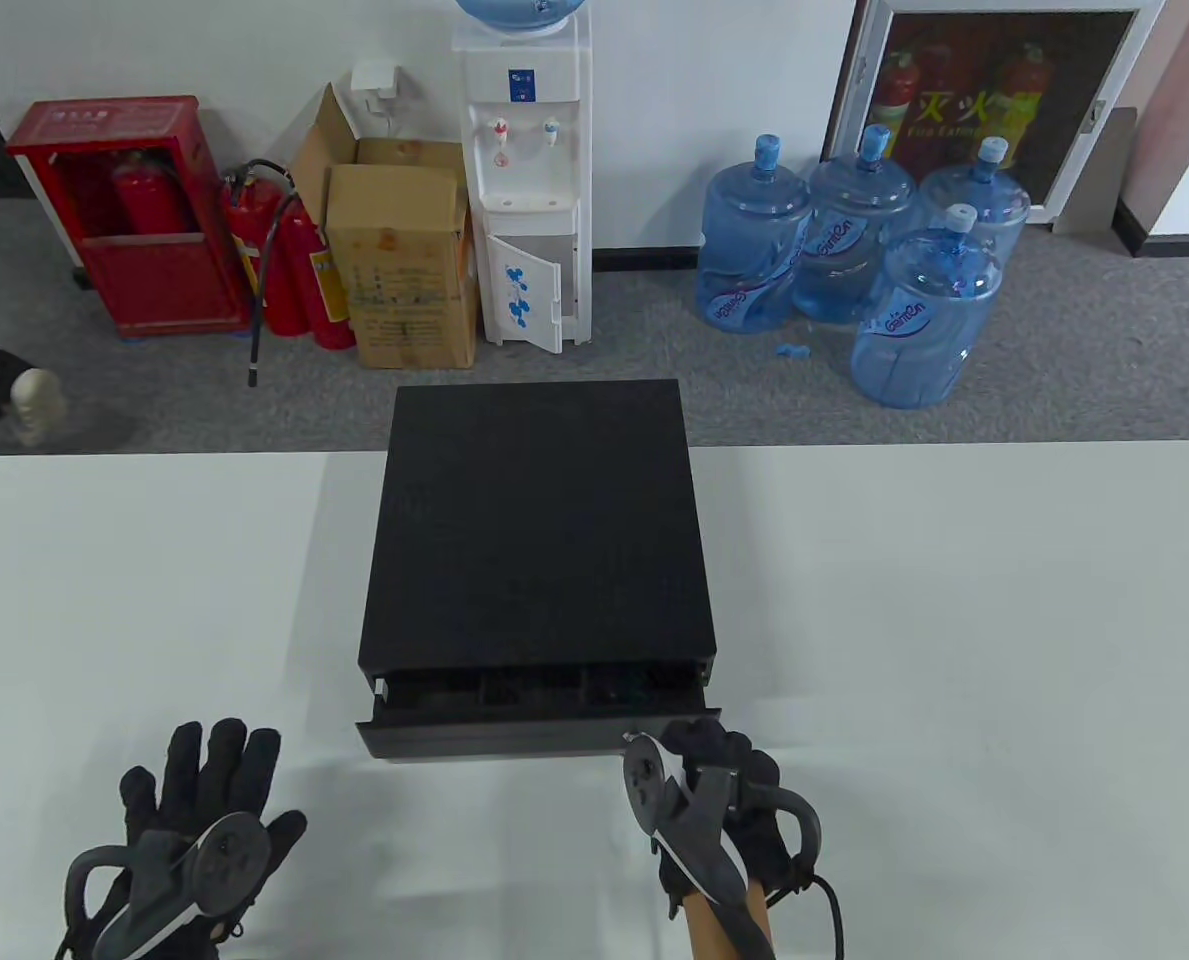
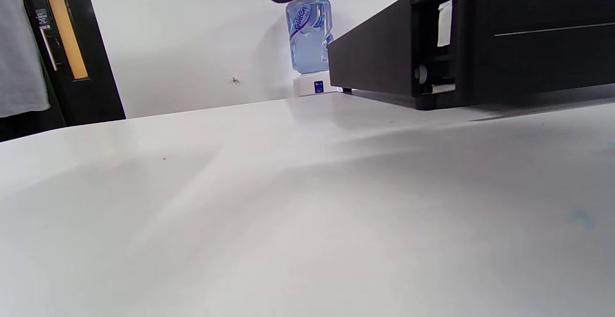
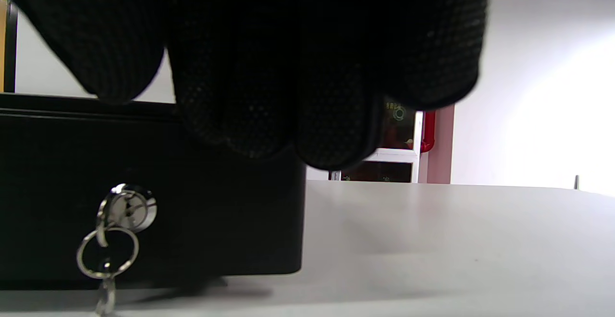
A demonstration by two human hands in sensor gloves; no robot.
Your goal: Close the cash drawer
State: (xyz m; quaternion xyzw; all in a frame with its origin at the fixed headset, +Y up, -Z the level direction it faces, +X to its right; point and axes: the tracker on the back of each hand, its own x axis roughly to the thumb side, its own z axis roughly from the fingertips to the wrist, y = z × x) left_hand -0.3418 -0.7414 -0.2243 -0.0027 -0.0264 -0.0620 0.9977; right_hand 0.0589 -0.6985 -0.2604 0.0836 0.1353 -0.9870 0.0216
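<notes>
The black cash drawer box (image 1: 534, 520) stands in the middle of the white table (image 1: 954, 650). Its drawer front (image 1: 494, 738) sticks out a little toward me, with a narrow gap showing the tray compartments. My right hand (image 1: 706, 748) is at the right end of the drawer front, fingers against or just short of it, holding nothing. In the right wrist view my gloved fingers (image 3: 269, 91) hang before the drawer front (image 3: 216, 211), right of the lock (image 3: 127, 206) with its key ring (image 3: 106, 252). My left hand (image 1: 209, 770) lies flat on the table, fingers spread, left of the drawer.
The drawer box shows at the upper right of the left wrist view (image 2: 528, 43), with bare table before it. On the floor behind the table are a water dispenser (image 1: 529, 190), several water bottles (image 1: 854, 250), cardboard boxes (image 1: 404, 260) and fire extinguishers (image 1: 294, 270).
</notes>
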